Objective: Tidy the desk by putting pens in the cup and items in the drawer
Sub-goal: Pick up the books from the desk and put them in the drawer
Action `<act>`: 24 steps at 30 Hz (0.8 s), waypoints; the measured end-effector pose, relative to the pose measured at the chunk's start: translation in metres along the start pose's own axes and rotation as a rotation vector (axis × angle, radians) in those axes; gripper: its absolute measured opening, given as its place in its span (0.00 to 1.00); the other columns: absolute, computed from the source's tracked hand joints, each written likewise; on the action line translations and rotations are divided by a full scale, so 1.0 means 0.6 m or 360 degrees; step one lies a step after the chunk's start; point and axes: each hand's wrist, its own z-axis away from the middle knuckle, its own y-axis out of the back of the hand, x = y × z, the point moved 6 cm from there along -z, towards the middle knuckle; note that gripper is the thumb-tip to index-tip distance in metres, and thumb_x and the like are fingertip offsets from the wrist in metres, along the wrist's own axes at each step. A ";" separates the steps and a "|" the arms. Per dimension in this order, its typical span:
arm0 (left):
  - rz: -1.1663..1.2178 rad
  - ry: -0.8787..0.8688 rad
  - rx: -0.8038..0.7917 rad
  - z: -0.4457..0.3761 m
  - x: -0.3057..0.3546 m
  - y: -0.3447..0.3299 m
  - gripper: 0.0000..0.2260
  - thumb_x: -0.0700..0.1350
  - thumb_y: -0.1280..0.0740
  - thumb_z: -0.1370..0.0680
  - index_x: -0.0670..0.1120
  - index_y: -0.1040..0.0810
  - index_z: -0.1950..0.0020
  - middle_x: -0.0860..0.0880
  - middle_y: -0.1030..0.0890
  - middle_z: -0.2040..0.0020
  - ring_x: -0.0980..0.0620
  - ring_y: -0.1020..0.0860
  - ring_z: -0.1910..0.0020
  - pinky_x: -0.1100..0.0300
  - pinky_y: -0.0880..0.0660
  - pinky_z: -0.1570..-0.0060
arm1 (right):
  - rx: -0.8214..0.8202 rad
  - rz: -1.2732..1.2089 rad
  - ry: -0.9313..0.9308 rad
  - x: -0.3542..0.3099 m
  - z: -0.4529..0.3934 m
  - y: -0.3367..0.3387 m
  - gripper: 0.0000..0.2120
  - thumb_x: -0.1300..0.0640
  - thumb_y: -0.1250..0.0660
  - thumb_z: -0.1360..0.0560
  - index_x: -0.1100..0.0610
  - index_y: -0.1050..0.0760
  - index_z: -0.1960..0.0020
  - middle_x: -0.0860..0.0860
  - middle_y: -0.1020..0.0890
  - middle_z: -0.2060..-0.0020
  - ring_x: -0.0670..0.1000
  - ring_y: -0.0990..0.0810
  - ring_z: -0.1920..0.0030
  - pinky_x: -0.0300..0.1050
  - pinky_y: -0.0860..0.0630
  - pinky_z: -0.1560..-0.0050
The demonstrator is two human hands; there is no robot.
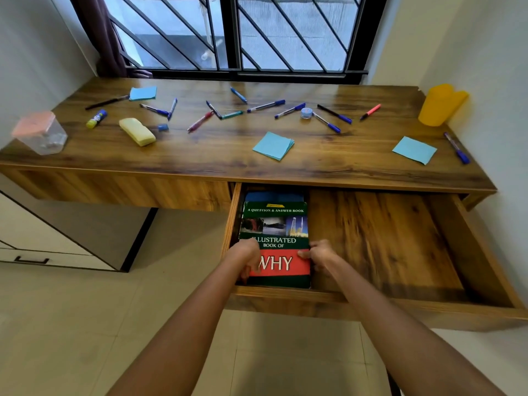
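Book going into the open drawer

Both hands, left hand point(248, 257) and right hand point(319, 254), pinch the book point(275, 238) at its near edges, in the drawer point(385, 241) left corner; best slid flush left, freeing room for desk clutter

Worktop point(228, 150): wood-grain surface, dark brown streaks, smooth with a low sheen where window light falls. Drawer point(380, 241): same wood grain inside, paler orange-brown on its edges.

Book point(275, 224): glossy printed paper cover, green and red.

Note pads point(273, 145): matt light-blue paper, thin stacked sheets.

Cup point(440, 105): yellow plastic, smooth, slightly translucent.

Container point(41, 132): clear plastic body, pink plastic lid.

Pens point(265, 105): plastic barrels, several clear-bodied with blue caps.

Yellow block point(137, 131): matt, soft-looking; material uncertain.

Window grille point(228, 32): dark painted metal bars.

Curtain point(110, 38): dull purple-brown cloth.

Floor point(71, 324): pale smooth tiles.
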 end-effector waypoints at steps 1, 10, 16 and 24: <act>-0.0025 -0.0023 -0.0083 0.002 0.005 -0.005 0.18 0.39 0.31 0.24 0.37 0.30 0.38 0.40 0.19 0.43 0.45 0.19 0.46 0.52 0.23 0.43 | 0.0002 0.0089 0.0030 0.000 -0.002 -0.002 0.23 0.64 0.33 0.25 0.65 0.35 0.32 0.61 0.23 0.39 0.59 0.23 0.39 0.40 0.26 0.59; -0.0184 -0.0217 -0.0338 0.011 0.022 -0.024 0.27 0.53 0.28 0.27 0.44 0.33 0.34 0.42 0.21 0.44 0.46 0.20 0.49 0.50 0.23 0.43 | 0.0153 0.0714 0.0343 -0.002 0.010 -0.014 0.17 0.58 0.26 0.30 0.62 0.27 0.45 0.58 0.20 0.45 0.55 0.20 0.44 0.47 0.22 0.45; -0.0109 -0.0316 -0.0232 0.037 0.026 -0.029 0.27 0.63 0.39 0.24 0.44 0.31 0.35 0.46 0.23 0.53 0.50 0.25 0.58 0.57 0.26 0.51 | -0.0151 0.0794 0.0413 -0.002 0.040 0.003 0.23 0.53 0.28 0.28 0.59 0.29 0.37 0.57 0.21 0.40 0.54 0.21 0.41 0.50 0.23 0.41; -0.0481 -0.0684 -0.0142 0.126 0.055 -0.049 0.28 0.59 0.30 0.28 0.45 0.29 0.32 0.45 0.25 0.37 0.46 0.26 0.39 0.52 0.29 0.40 | -0.0710 0.1312 0.0367 0.000 0.168 0.072 0.37 0.51 0.23 0.34 0.52 0.33 0.28 0.50 0.25 0.34 0.50 0.26 0.37 0.50 0.28 0.34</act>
